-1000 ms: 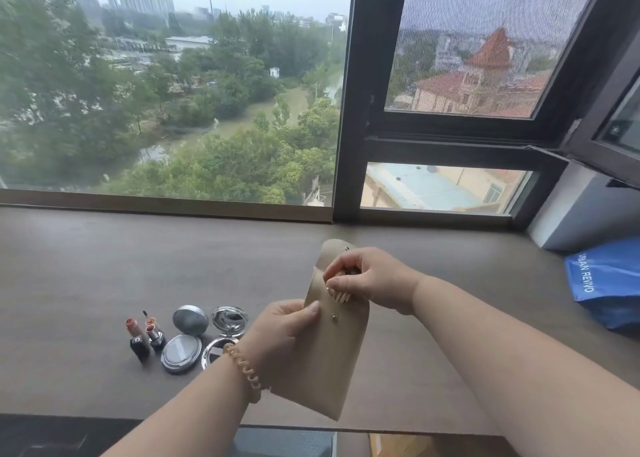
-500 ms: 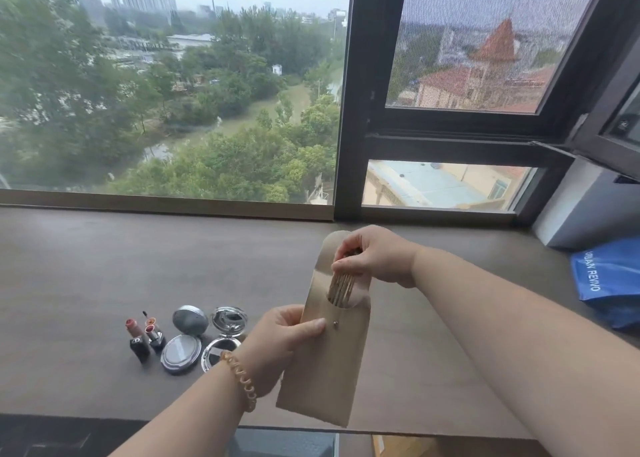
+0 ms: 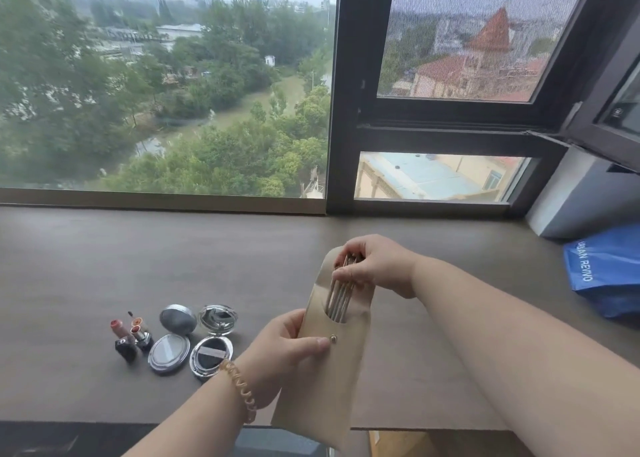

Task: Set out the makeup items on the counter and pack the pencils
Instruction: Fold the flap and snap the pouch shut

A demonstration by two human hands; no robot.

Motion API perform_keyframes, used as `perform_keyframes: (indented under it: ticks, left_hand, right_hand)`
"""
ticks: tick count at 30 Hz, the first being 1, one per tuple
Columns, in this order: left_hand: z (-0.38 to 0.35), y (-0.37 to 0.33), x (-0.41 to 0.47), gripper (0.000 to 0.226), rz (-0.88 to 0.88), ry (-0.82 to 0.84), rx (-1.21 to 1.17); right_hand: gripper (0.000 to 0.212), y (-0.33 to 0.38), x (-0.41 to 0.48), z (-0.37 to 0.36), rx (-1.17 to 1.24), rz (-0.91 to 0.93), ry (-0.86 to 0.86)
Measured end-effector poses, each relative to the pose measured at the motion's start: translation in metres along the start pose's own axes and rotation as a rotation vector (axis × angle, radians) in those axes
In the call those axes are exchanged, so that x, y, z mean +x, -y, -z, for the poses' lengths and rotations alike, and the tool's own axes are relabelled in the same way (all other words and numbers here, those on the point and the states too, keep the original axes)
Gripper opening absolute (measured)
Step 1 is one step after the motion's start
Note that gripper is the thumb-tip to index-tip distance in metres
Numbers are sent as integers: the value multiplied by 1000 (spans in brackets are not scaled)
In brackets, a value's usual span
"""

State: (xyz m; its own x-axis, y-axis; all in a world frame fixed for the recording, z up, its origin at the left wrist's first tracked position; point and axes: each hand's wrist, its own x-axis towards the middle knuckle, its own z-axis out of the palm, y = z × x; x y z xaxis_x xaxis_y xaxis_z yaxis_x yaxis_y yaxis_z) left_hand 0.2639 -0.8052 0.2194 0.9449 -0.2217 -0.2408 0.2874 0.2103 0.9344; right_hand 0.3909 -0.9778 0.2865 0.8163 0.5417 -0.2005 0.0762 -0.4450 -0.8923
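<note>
My left hand (image 3: 280,351) grips a beige pouch (image 3: 329,373) with a brass snap, held upright above the counter's front edge. My right hand (image 3: 372,266) pinches the tops of several thin pencils (image 3: 339,299) that stick halfway out of the pouch's mouth. The pouch flap stands open behind them. On the brown counter (image 3: 104,266) to the left lie two open lipsticks (image 3: 130,335) and two open silver compacts (image 3: 173,339) (image 3: 213,340).
A blue plastic bag (image 3: 606,269) lies at the counter's right end, below a grey wall corner. The window and its dark frame (image 3: 343,110) run along the back. The counter's front edge passes just under my forearms.
My right hand has risen, and the pencils now show much further out of the pouch than a second ago. My left hand holds the pouch in about the same place.
</note>
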Motion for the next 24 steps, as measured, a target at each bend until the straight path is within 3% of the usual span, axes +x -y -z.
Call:
perform_keyframes:
  ticks: [2,5,6,9,12,18,24]
  left_hand:
    - [-2,3,1,30,-2,-15,-3]
    - [-2,5,2,30,-6,-44,-16]
    - [-1,5,2,31,-6,-60,-25]
    - [0,7,3,36,-6,-111,-49]
    - [-1,8,5,36,6,-130,-53]
    - [-2,20,6,32,89,-167,-51]
    - [5,71,0,36,249,-165,187]
  right_hand:
    - [23,-12,0,4,22,6,-173]
    - [34,-35,-5,3,50,-16,-614]
    - [35,-40,-8,-1,75,-68,-654]
    - [27,-54,-12,-18,225,-233,-389]
    - [22,-57,-14,-34,390,-234,-151]
    - [18,-57,-11,-43,465,-148,-276]
    - [17,-102,-5,-50,436,-304,-377]
